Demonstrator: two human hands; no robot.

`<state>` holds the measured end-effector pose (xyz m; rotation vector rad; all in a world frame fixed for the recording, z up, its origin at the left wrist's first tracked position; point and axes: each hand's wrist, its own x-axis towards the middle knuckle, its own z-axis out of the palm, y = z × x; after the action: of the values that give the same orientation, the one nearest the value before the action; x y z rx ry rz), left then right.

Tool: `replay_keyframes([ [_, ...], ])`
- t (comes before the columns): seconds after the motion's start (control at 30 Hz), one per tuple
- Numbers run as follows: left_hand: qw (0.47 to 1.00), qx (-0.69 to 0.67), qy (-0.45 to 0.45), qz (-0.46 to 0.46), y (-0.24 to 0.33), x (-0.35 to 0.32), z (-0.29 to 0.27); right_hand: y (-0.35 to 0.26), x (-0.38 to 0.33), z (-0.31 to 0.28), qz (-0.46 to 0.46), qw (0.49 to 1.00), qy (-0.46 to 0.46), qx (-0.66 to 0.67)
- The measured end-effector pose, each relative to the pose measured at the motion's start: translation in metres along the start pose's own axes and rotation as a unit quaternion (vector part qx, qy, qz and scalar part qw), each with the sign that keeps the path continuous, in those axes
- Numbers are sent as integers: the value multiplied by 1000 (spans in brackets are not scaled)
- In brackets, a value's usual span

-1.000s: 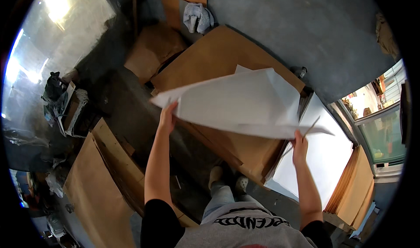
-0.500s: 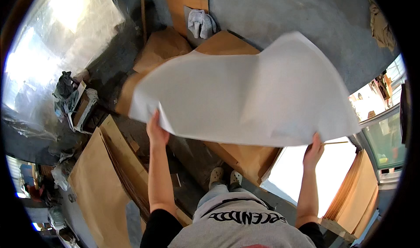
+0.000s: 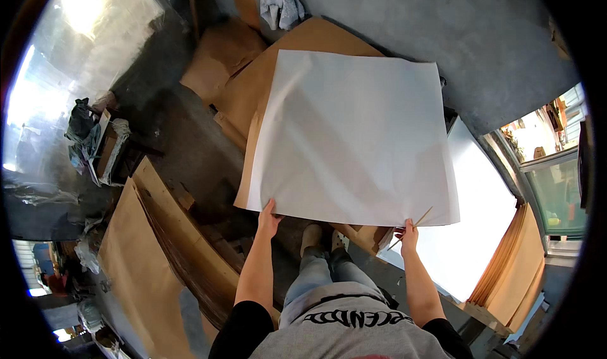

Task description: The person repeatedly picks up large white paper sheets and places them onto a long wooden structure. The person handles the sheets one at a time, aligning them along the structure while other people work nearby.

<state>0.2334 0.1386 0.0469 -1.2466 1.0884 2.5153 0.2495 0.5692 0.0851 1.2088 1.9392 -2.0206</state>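
Holding one white sheet (image 3: 354, 137) (two hands (image 3: 269, 218), one stick (image 3: 411, 227))

The big paper sheet (image 3: 354, 137) I hold is plain white, with soft grey shadows. Under it the cardboard (image 3: 246, 99) is brown. The floor (image 3: 442, 36) is grey. The thin stick (image 3: 414, 223) is pale wood colour. My jeans (image 3: 316, 277) are blue-grey, and my shirt (image 3: 354, 334) is grey with black lettering.
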Motion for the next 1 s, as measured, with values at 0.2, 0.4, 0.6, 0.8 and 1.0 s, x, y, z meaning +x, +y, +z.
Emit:
replay_keyframes([
  [0.2, 994, -72, 31, -75, -37, 13, -26, 36, 17, -12, 93, 996, 9, 9],
  [0.4, 989, -92, 68, -94, -66, 23, -35, 60, 33, -35, 147, 989, 18, 15],
  [0.6, 993, -83, 55, -68, -75, 15, -29, 71, 42, -41, 149, 988, -1, 48],
  [0.8, 990, 47, 128, -38, -102, -39, -29, 81, 59, -37, 245, 963, -96, 50],
  [1.0, 988, 56, 145, 12, -185, -135, -45, 84, 15, -48, 296, 908, -258, -147],
])
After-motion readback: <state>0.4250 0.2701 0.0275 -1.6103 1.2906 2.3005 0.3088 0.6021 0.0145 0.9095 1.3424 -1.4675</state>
